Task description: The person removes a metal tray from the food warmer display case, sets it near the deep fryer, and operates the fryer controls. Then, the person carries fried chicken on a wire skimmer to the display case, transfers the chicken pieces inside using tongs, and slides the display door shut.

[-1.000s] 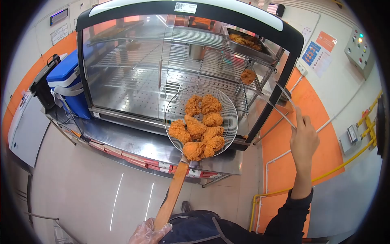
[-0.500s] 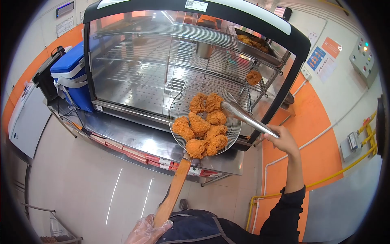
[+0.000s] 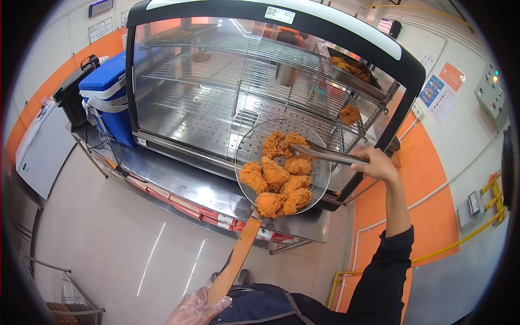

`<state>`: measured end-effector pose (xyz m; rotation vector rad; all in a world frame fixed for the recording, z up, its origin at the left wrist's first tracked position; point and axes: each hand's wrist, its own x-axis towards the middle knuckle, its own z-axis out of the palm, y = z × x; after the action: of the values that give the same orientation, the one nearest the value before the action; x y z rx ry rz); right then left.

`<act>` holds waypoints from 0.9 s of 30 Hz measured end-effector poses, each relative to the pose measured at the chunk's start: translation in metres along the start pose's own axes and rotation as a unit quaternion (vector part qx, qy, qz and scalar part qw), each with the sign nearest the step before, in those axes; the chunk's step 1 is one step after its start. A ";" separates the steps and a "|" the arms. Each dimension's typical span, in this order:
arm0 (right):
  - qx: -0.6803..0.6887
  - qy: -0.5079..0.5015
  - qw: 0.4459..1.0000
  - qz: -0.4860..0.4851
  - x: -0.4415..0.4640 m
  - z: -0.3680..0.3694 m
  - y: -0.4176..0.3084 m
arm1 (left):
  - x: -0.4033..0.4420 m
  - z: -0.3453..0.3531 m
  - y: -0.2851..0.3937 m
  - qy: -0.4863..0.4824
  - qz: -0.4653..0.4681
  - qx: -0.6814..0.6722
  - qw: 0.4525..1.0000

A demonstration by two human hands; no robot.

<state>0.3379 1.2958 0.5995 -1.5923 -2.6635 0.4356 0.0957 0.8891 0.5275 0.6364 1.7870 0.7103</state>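
My left hand (image 3: 196,309), in a clear plastic glove, is closed round the wooden handle (image 3: 237,260) of a round wire strainer (image 3: 247,142). Several pieces of fried chicken (image 3: 274,172) lie in the strainer, in front of the display cabinet. My bare right hand (image 3: 377,164) grips metal tongs (image 3: 330,155), whose tips reach the pieces at the strainer's upper part. Whether the tips are closed on a piece I cannot tell. One chicken piece (image 3: 349,114) sits on a rack inside the cabinet, above my right hand.
The glass-fronted cabinet (image 3: 142,86) stands on a steel table (image 3: 208,187). On its upper shelf is a metal tray (image 3: 375,93) with fried chicken. A blue cooler (image 3: 103,76) is left of the cabinet. Red and white boxes (image 3: 184,205) lie under the tabletop.
My right hand has moved from the cabinet's right side to the strainer, bringing the tongs' tips down among the chicken. The view has shifted slightly; my left hand still holds the handle.
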 end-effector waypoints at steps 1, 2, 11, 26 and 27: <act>-0.047 0.035 0.998 -0.028 -0.002 0.003 -0.004 | 0.001 0.000 -0.003 0.000 0.017 0.005 1.000; -0.094 0.070 0.992 -0.054 -0.004 0.006 -0.005 | 0.007 0.000 -0.022 0.025 0.160 0.112 0.980; -0.115 0.143 0.983 0.011 -0.042 0.021 -0.022 | 0.006 -0.001 0.008 -0.004 -0.083 0.030 0.996; 0.554 0.050 0.819 0.140 -0.128 0.088 0.070 | 0.008 0.001 0.006 0.022 -0.044 0.105 0.993; 0.566 0.060 0.808 0.149 -0.128 0.092 0.073 | 0.009 0.001 0.004 0.028 -0.033 0.108 0.993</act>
<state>0.4488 1.1963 0.5110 -1.4286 -1.3983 1.4808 0.0945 0.8981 0.5240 0.7027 1.9442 0.4965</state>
